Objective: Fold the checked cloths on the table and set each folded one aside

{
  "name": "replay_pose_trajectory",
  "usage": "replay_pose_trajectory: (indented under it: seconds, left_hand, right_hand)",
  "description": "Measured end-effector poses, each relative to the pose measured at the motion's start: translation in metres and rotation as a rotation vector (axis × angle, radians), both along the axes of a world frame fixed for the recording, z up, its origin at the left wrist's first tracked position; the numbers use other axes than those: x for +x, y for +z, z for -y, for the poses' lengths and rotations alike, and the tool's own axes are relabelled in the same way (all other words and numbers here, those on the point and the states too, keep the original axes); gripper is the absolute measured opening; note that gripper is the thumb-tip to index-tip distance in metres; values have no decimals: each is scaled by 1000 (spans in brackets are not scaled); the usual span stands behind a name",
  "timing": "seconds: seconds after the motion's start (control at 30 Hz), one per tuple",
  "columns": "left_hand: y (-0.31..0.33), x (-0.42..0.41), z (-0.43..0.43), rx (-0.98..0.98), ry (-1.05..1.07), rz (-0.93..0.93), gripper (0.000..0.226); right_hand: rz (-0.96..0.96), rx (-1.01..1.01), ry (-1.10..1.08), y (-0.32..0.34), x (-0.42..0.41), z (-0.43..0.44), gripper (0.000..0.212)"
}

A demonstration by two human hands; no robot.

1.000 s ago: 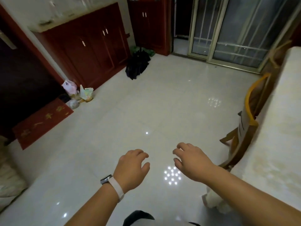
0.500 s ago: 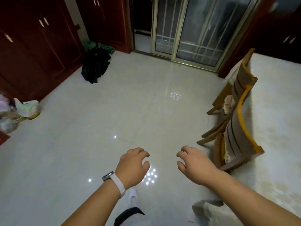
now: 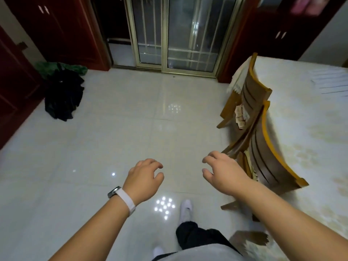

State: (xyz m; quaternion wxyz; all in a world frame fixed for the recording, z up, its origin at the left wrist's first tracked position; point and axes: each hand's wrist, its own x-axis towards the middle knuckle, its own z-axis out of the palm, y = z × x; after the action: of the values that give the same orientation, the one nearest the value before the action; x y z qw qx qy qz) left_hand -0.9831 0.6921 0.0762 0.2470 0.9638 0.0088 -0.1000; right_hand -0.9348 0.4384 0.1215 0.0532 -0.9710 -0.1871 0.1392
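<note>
Checked cloth (image 3: 331, 81) lay on the desk (image 3: 301, 129), well beyond and to the right of the right grip (image 3: 224, 176). It was pale with faint dark lines, blurred, and cut off by the frame edge. Left grip (image 3: 143, 181) and right grip hung over the floor (image 3: 131, 129), fingers loosely curled, grasping nothing.

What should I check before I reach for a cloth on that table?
1. Left hand free: ok, fingers loosely curled, holding nothing.
2. Right hand free: ok, holding nothing.
3. Cloth in view: ok, one lined cloth lies on the table, cut off by the picture's right edge.
4. Cloth within reach: not ok, both hands hang over the floor.
5. Way to the table clear: not ok, wooden chairs stand along its near edge.
6. How many cloths remain: cannot tell.
</note>
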Motion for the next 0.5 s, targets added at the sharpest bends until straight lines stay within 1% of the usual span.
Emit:
replay_pose_trajectory:
  seconds: [0.17,0.3,0.5]
  left_hand:
    - [2,67,9,2,-63,30,32]
    - [2,132,14,31,-81,28,31]
    - [11,253,33,113,-133,-31,30]
  right_hand:
    - [-80,26,-46,-23,58,2,44]
    - [-118,61,-34,-39,127,2,44]
    - [-134,110,-64,-32,242,25,44]
